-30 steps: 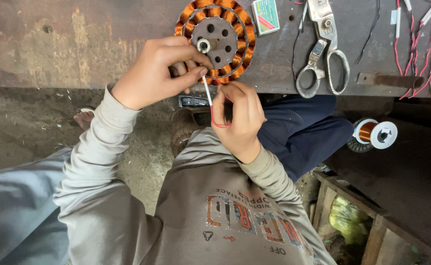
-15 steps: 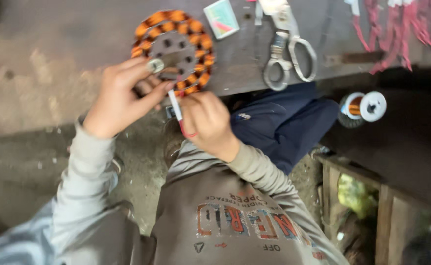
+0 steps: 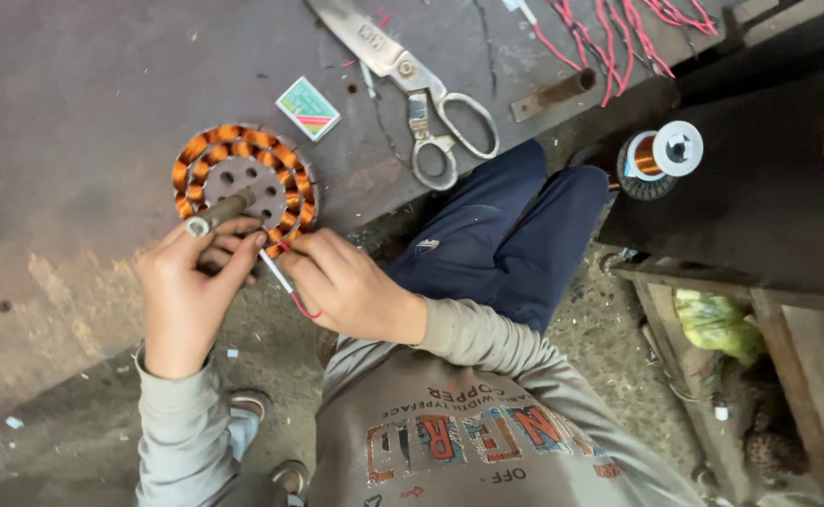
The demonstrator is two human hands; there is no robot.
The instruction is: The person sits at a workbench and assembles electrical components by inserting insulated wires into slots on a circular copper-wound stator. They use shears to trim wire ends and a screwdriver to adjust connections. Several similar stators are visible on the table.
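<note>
The coil ring (image 3: 243, 183) now lies nearer. Left hand (image 3: 191, 291) grips its shaft; right hand (image 3: 346, 282) pinches the wire (image 3: 285, 286), which wants steady tension.

L hand (image 3: 189, 299) curled shut; R hand (image 3: 348, 286) pinching, fingers bent.

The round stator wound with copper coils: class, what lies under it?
The round stator wound with copper coils rests on a dark worn workbench. The left hand covers its lower edge, so whatever lies there is hidden.
</note>
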